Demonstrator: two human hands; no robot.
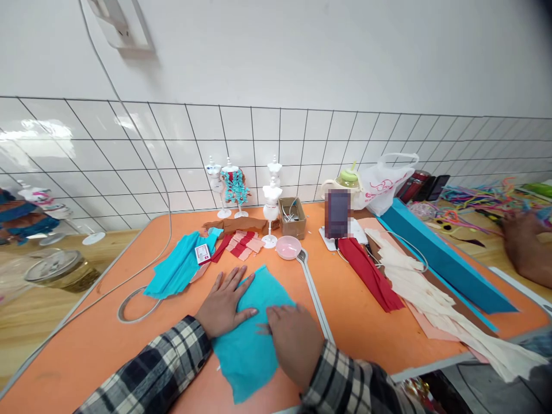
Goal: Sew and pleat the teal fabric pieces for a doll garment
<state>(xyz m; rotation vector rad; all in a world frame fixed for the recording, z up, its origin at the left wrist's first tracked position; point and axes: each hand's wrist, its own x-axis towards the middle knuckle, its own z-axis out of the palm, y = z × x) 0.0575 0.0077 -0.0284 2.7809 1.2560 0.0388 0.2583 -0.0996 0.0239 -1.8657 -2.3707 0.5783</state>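
Note:
A thin turquoise sheet (254, 368), which looks like crepe paper, lies flat on the orange table (190, 356) in front of me. My left hand (224, 305) rests on its left part, palm down with fingers and thumb spread. On the right part of the sheet is my right hand (295, 342), its fingers reaching left over the surface and slightly blurred. Beside it lies a long grey tool (316, 299) with two narrow arms. Just beyond the tool's tip sits a small pink bowl (288, 248).
Left stand a turquoise pleated piece (179, 265) and a tape ring (137, 315). Small white mannequins (271, 198) and a cardboard box (292, 218) line the back. Right are a phone (338, 213), red strips (371, 276) and cream strips (414, 282). Another person's hand (524, 236) is far right.

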